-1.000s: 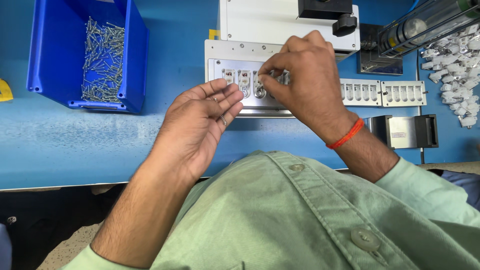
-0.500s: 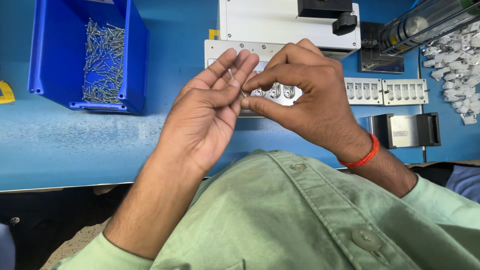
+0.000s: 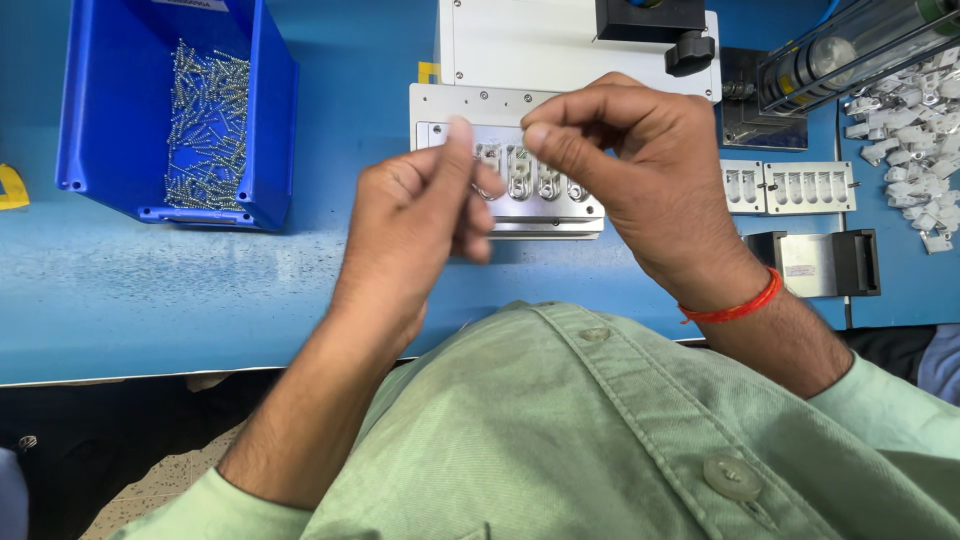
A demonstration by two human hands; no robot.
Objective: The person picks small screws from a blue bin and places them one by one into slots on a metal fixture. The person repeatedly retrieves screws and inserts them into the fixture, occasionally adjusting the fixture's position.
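Observation:
My left hand (image 3: 420, 215) is raised over the blue bench, back toward me, thumb up and fingers curled in; it is motion-blurred. My right hand (image 3: 640, 170), with an orange thread band (image 3: 735, 308) at the wrist, hovers just right of it, thumb and forefinger pinched together. Anything in the pinch is too small to see. Under both hands lies a grey metal fixture plate (image 3: 440, 110) holding a row of small shiny metal parts (image 3: 520, 175), partly hidden by my fingers.
A blue bin (image 3: 270, 120) with several small screws (image 3: 205, 110) stands at the left. A white machine housing (image 3: 560, 45) sits behind the plate. To the right lie a pale slotted fixture (image 3: 800, 187), a metal block (image 3: 820, 265), a clear tube (image 3: 860, 45) and a pile of white plastic pieces (image 3: 915, 110).
My hands met over the plate, right fingertips touching my open left fingers. They have since drawn apart: my left hand turned its back to me and curled, my right stays pinched.

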